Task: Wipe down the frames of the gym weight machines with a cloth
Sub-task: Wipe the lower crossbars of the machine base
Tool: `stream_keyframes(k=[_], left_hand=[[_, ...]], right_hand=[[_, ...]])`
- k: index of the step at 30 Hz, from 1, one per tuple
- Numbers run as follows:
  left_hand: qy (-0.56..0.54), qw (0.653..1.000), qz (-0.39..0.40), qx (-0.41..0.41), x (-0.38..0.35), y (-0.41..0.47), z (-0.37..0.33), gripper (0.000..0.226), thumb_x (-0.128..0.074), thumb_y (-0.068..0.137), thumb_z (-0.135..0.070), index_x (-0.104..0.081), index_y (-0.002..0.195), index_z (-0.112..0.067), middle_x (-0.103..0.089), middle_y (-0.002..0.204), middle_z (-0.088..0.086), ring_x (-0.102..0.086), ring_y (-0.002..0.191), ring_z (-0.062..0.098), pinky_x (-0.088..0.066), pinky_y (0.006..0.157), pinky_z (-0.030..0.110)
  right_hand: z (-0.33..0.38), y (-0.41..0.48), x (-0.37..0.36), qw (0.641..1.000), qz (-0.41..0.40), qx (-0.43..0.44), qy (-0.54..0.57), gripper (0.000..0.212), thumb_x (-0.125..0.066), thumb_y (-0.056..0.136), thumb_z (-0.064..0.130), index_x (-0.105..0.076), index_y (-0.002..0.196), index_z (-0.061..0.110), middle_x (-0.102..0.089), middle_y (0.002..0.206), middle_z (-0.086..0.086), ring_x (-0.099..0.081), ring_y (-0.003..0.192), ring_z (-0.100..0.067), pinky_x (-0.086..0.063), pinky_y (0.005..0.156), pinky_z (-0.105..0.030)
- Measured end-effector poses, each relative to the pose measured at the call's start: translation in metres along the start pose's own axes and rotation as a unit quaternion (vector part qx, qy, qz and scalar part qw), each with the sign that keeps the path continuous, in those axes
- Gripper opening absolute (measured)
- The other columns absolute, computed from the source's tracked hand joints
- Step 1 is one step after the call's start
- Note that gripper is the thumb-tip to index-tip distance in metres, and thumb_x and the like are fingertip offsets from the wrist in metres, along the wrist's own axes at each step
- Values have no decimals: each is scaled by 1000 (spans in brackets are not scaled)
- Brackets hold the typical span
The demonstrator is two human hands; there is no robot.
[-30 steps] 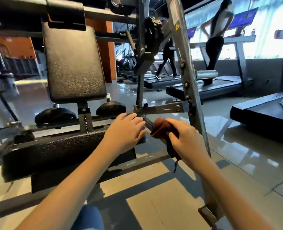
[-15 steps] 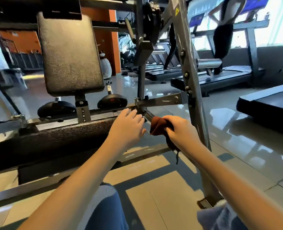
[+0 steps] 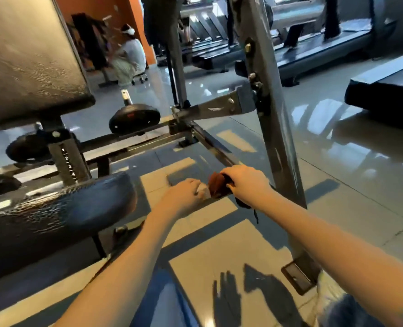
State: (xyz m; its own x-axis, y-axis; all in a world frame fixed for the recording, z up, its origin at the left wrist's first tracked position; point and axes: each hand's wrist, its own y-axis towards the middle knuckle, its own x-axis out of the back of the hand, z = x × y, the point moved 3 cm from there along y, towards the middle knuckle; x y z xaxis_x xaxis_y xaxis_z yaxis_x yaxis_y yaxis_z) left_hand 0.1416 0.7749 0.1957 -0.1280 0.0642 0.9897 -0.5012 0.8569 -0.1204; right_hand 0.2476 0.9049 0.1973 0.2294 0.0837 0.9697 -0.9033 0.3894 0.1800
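A grey steel weight machine frame fills the view, with a slanted upright post [image 3: 278, 128] and a thin diagonal bar [image 3: 210, 142] running down toward me. My right hand [image 3: 245, 185] grips a brown cloth [image 3: 217, 185] wrapped on the lower end of that bar. Just left of the cloth, my left hand [image 3: 184, 194] hovers with loosely curled fingers, holding nothing that I can see. Motion blur softens both hands.
A black padded seat [image 3: 54, 208] and backrest [image 3: 30, 55] stand at left, with weight plates [image 3: 134, 118] behind. The post's foot plate [image 3: 297, 277] sits on the tiled floor. Treadmills [image 3: 325, 43] and people are at the back. My knees show at the bottom.
Both hands have slid down the diagonal bar toward me, the cloth going with the right hand. The left hand has left the cross joint. The camera has tipped lower and closer.
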Motion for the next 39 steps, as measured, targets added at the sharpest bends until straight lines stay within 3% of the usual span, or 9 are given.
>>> stream_keyframes(k=[6, 16, 18, 21, 24, 26, 30, 34, 39], left_hand=[[-103, 993, 25, 54, -25, 39, 12, 48, -33, 105, -34, -34, 149, -13, -34, 155, 6, -34, 140, 23, -29, 111, 35], [-237, 957, 53, 158, -100, 82, 67, 40, -34, 105, -32, -42, 139, -12, -45, 143, 8, -44, 128, 25, -34, 105, 34], [-238, 955, 43, 170, -116, 89, 79, 41, -34, 104, -35, -40, 140, -16, -44, 145, 5, -44, 128, 23, -36, 107, 38], [-218, 958, 43, 183, -137, 101, 86, 45, -35, 104, -33, -34, 143, -10, -38, 149, 10, -38, 134, 28, -31, 108, 39], [-177, 966, 52, 180, -163, 114, 89, 55, -29, 105, -37, -17, 153, -13, -13, 162, 5, -13, 148, 22, -17, 119, 37], [-161, 967, 62, 189, -187, 119, 92, 58, -24, 105, -40, -8, 155, -15, 2, 163, 0, 2, 150, 17, -6, 121, 35], [-113, 971, 5, 210, -218, 120, 93, 61, -12, 103, -49, 0, 155, -20, 11, 161, -6, 13, 147, 9, 4, 120, 30], [-100, 974, -12, 202, -223, 123, 96, 87, 23, 74, -56, 7, 153, -23, 23, 151, -13, 23, 139, 1, 10, 119, 29], [-92, 977, 5, 194, -223, 122, 97, 88, 26, 74, -53, 5, 153, -20, 18, 158, -7, 16, 147, 9, 6, 120, 31]], right_hand=[[-24, 20, -31, 1000, 27, 10, 11, 20, -50, 99, 22, -47, 116, 12, -61, 109, -7, -59, 98, -28, -41, 66, -35], [-39, 106, -122, 996, 55, 72, 7, 18, -47, 98, 16, -52, 116, 16, -60, 111, -5, -58, 98, -27, -42, 65, -36], [-42, 121, -146, 995, 46, 92, -5, 27, -48, 95, 11, -52, 121, 18, -58, 114, -3, -56, 101, -26, -36, 65, -32], [-43, 137, -185, 994, 12, 102, 44, 40, -60, 82, 1, -60, 121, 12, -63, 107, -9, -61, 94, -34, -44, 69, -38], [-39, 140, -233, 996, 11, 74, 48, 29, -70, 78, 7, -69, 107, 7, -69, 104, -12, -66, 94, -37, -52, 74, -42], [-31, 130, -255, 998, 9, 38, 48, 30, -59, 85, 26, -72, 106, 9, -69, 115, -11, -65, 107, -31, -51, 90, -48], [-23, 126, -275, 998, 12, 32, 51, 61, -37, 86, 49, -68, 115, 5, -65, 123, -14, -60, 116, -32, -36, 107, -46], [-19, 169, -277, 997, 21, 34, 62, 50, -38, 88, 42, -66, 115, 11, -63, 123, -14, -57, 118, -33, -42, 102, -50], [-21, 157, -281, 994, 29, 65, 84, 48, -32, 89, 34, -67, 119, 19, -63, 127, -6, -57, 120, -31, -43, 101, -50]])
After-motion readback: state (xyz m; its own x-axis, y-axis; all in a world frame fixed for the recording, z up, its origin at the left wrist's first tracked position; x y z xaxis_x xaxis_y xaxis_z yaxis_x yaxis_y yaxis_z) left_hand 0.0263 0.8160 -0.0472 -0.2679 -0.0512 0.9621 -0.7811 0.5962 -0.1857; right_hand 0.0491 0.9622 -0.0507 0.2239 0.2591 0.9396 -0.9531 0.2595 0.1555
